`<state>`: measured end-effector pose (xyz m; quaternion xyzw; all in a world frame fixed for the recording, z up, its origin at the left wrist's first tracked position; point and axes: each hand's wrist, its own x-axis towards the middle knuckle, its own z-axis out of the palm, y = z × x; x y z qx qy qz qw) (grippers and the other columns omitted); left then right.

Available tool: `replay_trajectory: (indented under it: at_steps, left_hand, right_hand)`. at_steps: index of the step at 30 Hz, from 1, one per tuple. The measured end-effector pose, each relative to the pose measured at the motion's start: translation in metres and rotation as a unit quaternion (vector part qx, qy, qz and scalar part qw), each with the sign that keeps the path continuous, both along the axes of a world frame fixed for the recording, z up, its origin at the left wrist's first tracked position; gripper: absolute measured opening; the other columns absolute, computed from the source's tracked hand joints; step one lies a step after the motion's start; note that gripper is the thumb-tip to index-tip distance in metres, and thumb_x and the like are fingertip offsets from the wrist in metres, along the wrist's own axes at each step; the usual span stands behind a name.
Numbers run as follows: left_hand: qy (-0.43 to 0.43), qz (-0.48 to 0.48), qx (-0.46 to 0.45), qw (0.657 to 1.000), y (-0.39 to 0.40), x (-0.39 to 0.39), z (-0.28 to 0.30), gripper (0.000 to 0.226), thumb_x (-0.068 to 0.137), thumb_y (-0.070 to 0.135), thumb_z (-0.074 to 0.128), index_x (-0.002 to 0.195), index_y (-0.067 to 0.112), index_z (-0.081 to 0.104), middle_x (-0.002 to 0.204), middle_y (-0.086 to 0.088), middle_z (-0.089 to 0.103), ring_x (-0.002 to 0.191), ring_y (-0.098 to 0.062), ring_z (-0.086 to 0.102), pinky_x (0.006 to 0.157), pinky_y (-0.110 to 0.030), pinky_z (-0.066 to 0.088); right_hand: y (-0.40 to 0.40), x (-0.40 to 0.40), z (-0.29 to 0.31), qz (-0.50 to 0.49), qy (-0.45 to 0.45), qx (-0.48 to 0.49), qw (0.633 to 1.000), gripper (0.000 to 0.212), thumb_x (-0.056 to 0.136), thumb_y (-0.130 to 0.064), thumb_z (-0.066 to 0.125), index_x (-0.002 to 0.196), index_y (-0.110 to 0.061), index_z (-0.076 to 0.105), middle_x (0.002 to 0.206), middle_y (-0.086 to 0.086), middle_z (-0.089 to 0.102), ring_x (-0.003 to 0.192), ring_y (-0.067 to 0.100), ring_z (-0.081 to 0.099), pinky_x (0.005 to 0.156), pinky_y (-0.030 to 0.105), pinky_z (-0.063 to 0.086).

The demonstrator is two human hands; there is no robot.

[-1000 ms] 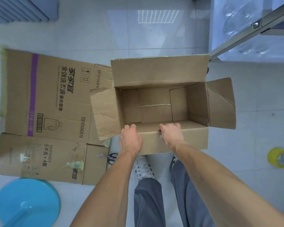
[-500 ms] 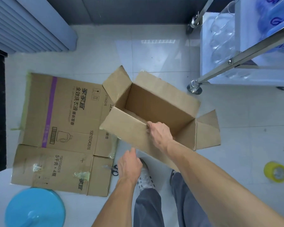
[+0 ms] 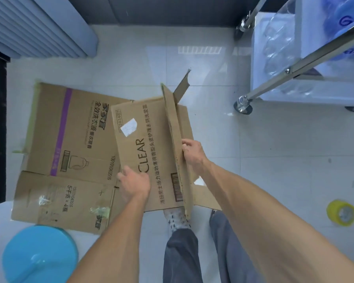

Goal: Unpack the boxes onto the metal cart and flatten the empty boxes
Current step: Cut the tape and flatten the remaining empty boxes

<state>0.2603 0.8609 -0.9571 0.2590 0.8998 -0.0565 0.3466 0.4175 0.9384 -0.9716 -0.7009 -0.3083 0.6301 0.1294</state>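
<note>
Collapsed cardboard box (image 3: 151, 148), printed "CLEAR", above the floor: right hand (image 3: 192, 155) grips its raised edge, left hand (image 3: 134, 181) presses flat on its panel. Left: flattened box (image 3: 70, 139), "1001004516".

Collapsed box (image 3: 151, 148) overlapping flattened box (image 3: 70, 144)

Matt brown cardboard box (image 3: 151, 144); glossy white floor tiles (image 3: 274, 160); shiny metal cart (image 3: 294, 68).
</note>
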Motion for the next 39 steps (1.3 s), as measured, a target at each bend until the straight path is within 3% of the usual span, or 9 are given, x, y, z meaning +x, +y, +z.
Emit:
replay_trajectory:
  at_steps: [3,7,12,16,19,23,30,34,39]
  left_hand:
    - [-0.029,0.000,-0.018,0.999,-0.004,-0.005,-0.022,0.049,0.095,0.018,0.052,0.140,0.004,0.039,0.138,-0.019,0.044,0.119,-0.036,0.051,0.092,-0.042,0.042]
    - [-0.066,-0.013,-0.046,0.997,-0.018,0.001,-0.033,0.049,0.094,0.019,0.055,0.138,0.004,0.040,0.139,-0.020,0.046,0.126,-0.036,0.047,0.099,-0.042,0.040]
    - [-0.081,-0.030,-0.063,0.994,-0.013,0.006,-0.033,0.052,0.091,0.018,0.057,0.139,0.005,0.042,0.135,-0.021,0.049,0.123,-0.038,0.050,0.101,-0.045,0.041]
    - [-0.074,-0.044,-0.049,0.995,-0.004,-0.009,-0.040,0.055,0.091,0.016,0.054,0.143,0.007,0.038,0.137,-0.018,0.048,0.122,-0.036,0.051,0.099,-0.044,0.042]
    - [-0.050,-0.018,-0.055,0.997,0.001,-0.023,-0.046,0.053,0.092,0.017,0.056,0.140,0.003,0.040,0.135,-0.020,0.051,0.120,-0.038,0.052,0.099,-0.045,0.044]
    - [-0.029,-0.030,-0.073,0.996,0.007,-0.025,-0.049,0.051,0.093,0.017,0.056,0.139,0.002,0.042,0.132,-0.022,0.054,0.120,-0.038,0.053,0.097,-0.043,0.043]
    - [-0.063,-0.056,-0.077,0.993,0.013,-0.006,-0.064,0.043,0.090,0.018,0.054,0.130,0.003,0.049,0.125,-0.019,0.058,0.111,-0.036,0.058,0.092,-0.042,0.050]
    - [-0.075,-0.031,-0.063,0.995,0.023,-0.004,-0.082,0.056,0.089,0.017,0.056,0.141,0.006,0.040,0.135,-0.017,0.054,0.121,-0.036,0.054,0.098,-0.041,0.045]
    - [-0.150,0.041,0.007,0.988,0.038,-0.004,-0.103,0.052,0.081,0.015,0.055,0.134,0.018,0.052,0.126,-0.006,0.062,0.114,-0.029,0.056,0.097,-0.033,0.044]
  right_hand:
    - [-0.013,0.002,-0.014,-0.052,-0.051,-0.069,0.995,0.032,0.099,-0.018,0.036,0.081,-0.018,0.063,0.077,-0.004,0.057,0.071,0.012,0.049,0.077,0.028,0.045]
    - [-0.020,0.008,-0.010,-0.148,-0.034,-0.148,0.977,0.070,0.099,-0.063,0.026,0.147,-0.014,0.042,0.145,0.006,0.048,0.136,0.029,0.041,0.115,0.043,0.028]
    - [-0.015,0.010,0.006,-0.166,-0.031,-0.073,0.983,0.080,0.094,-0.071,0.032,0.149,-0.015,0.036,0.151,0.006,0.041,0.140,0.031,0.035,0.115,0.046,0.027]
    - [-0.022,0.002,0.000,0.017,-0.214,0.042,0.976,0.079,0.092,-0.040,0.059,0.154,-0.013,0.018,0.152,0.012,0.036,0.139,0.030,0.036,0.114,0.045,0.029]
    - [-0.024,0.001,-0.001,0.164,-0.434,0.134,0.876,0.086,0.079,-0.008,0.044,0.155,-0.004,0.005,0.159,0.021,0.016,0.147,0.036,0.020,0.121,0.047,0.012]
    - [-0.025,-0.018,-0.008,0.448,-0.353,0.222,0.791,0.087,0.079,0.005,0.034,0.156,-0.007,-0.005,0.161,0.019,-0.014,0.150,0.033,-0.010,0.120,0.049,-0.007]
    - [-0.004,-0.017,-0.042,0.226,-0.367,-0.101,0.897,0.084,0.094,-0.030,0.058,0.156,-0.010,0.005,0.160,0.028,0.004,0.146,0.046,0.013,0.118,0.058,0.016]
    - [-0.006,-0.005,-0.063,0.200,-0.348,-0.147,0.904,0.087,0.093,-0.042,0.056,0.156,-0.012,0.003,0.158,0.031,0.005,0.145,0.046,0.018,0.116,0.059,0.022]
    - [-0.007,-0.002,-0.090,0.114,-0.268,-0.166,0.942,0.110,0.077,-0.070,0.060,0.154,-0.019,0.000,0.142,0.035,0.025,0.110,0.041,0.060,0.092,0.047,0.053]
